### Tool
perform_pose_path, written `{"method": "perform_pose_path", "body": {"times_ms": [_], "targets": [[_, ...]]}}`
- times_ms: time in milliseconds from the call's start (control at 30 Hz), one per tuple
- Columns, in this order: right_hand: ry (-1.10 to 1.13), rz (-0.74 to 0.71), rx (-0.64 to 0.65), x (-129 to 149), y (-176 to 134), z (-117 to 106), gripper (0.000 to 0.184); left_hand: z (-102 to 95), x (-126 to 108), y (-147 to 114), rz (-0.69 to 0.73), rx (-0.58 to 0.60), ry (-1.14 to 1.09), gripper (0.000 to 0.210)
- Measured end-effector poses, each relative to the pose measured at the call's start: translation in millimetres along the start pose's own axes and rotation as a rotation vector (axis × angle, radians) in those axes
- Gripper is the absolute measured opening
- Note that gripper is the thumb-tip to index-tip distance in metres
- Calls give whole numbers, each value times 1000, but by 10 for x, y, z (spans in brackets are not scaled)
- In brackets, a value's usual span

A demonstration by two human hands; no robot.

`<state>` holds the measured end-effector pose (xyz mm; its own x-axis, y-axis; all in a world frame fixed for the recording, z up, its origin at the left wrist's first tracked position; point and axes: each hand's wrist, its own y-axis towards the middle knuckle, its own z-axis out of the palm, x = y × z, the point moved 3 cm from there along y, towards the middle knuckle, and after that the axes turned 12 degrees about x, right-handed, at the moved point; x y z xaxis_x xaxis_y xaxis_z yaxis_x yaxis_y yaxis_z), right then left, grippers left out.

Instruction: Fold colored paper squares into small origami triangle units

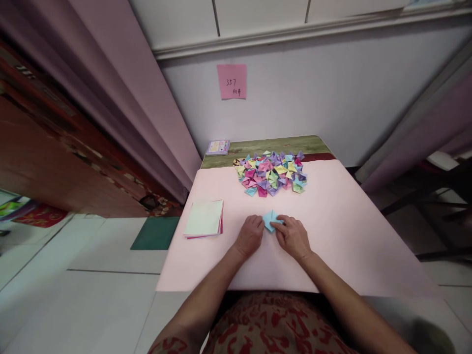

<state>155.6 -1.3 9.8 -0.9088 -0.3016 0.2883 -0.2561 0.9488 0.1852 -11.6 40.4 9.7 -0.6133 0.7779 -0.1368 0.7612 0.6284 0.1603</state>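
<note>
A small folded piece of light blue origami paper (272, 221) lies on the pink table surface in front of me. At its left edge, my left hand (251, 233) has its fingers curled together and pinches the paper. My right hand (294, 236) holds the opposite side, its thumb and index finger pressing on the folded layers. Beyond both hands sits a heap of folded paper pieces (273, 173) in purple, pink, yellow, green and blue. To the left of my hands is a stack of square paper sheets (204, 219), pale green on top with pink edges below.
A pack of printed purple-edged paper (218, 147) rests at the table's back left corner. On the wall behind hangs a pink note (232, 81) with handwriting. Left of the table are a curtain (147, 98) and a green mat (155, 233). Dark furniture (427, 191) stands at right.
</note>
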Motion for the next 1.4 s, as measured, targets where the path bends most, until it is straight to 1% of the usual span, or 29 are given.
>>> {"method": "perform_pose_path", "body": {"times_ms": [267,400,533,733,967,1167,1400], "targets": [[-41,-32,48,47,-22,-12,39,-39,-58,-28,37,37,-27,28],[-42,-30,37,56,-15,-18,37,-42,-81,-41,55,20,-81,30],[-34,-50,38,65,-3,-17,35,-3,-86,-53,71,7,-118,37],[-25,-62,55,59,3,6,34,88,-71,-72,42,25,-126,42],[-37,-64,44,56,-3,16,35,127,-88,-104,-12,33,-183,53],[-37,-57,62,46,-10,24,39,173,-85,-131,-43,33,-196,54],[-98,-57,133,83,-25,-29,45,201,-82,-153,-12,54,-159,53]]}}
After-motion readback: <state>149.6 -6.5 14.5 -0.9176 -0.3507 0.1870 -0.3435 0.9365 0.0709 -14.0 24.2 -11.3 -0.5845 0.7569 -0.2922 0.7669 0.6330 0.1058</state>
